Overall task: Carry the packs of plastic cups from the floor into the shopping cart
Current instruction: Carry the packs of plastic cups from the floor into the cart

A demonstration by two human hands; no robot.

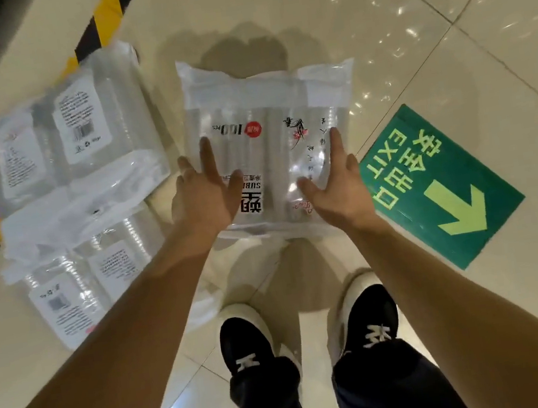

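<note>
The clear plastic pack of stacked cups [266, 117] sits mid-frame, just ahead of your black shoes [245, 342]. Its offset shadow suggests it is barely off the pale tiled floor [442, 23]. Your left hand [205, 192] and right hand [333, 177] flank its near end, fingers straight and spread, thumbs on top, pressing inward. The film looks slippery, so squeeze evenly against the cup stacks, not the loose sealed edges, and keep it level. The cart is out of view. The pack's print reads upside down: "100 PCS" beside a red seal, then "SUB" before your thumb hides the rest. More clear packs [71, 138] at left carry white labels too small to read. The green floor sign [441, 186] at right says "EXIT" above an arrow.
</note>
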